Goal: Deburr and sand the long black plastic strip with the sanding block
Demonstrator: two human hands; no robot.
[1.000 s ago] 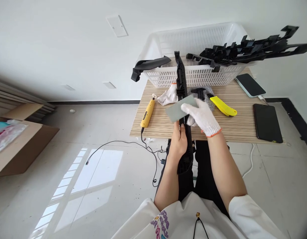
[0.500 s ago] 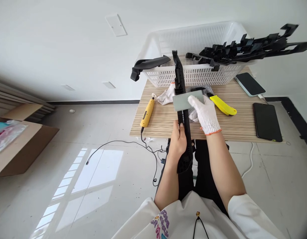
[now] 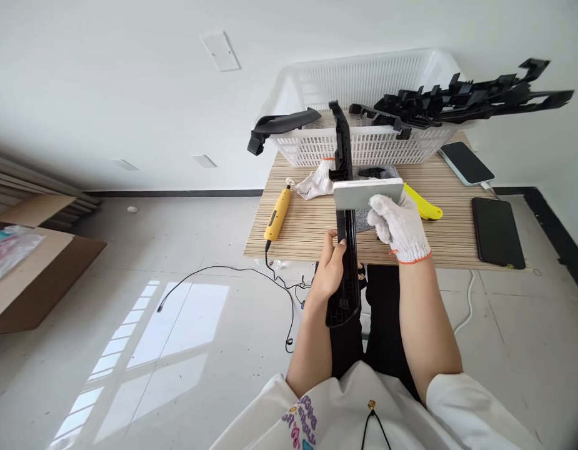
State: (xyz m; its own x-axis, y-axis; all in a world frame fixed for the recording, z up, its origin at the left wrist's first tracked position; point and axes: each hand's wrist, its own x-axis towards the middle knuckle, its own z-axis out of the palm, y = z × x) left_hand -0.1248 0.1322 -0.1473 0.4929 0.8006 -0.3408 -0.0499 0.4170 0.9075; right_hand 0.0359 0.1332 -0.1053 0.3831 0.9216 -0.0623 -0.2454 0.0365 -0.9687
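A long black plastic part (image 3: 348, 250) stands lengthwise in front of me, gripped near its lower half by my bare left hand (image 3: 329, 272). My right hand (image 3: 401, 226), in a white glove with an orange cuff, is closed on a flat grey-green block (image 3: 357, 195) with a pale upper edge. The block lies across the black part, above my left hand. Whether the two touch is hard to tell. Behind my right hand is a yellow-handled tool (image 3: 424, 205), partly hidden.
A white basket (image 3: 298, 150) at the table's (image 3: 298, 231) back holds several black parts (image 3: 429, 106); another part (image 3: 286, 123) overhangs its left rim. A yellow corded tool (image 3: 277, 214), a white glove (image 3: 319, 181) and two phones (image 3: 467, 162) lie on the table.
My right hand and the block have moved right, and the block is tilted so its pale edge shows. The black part's lower end has shifted slightly left.
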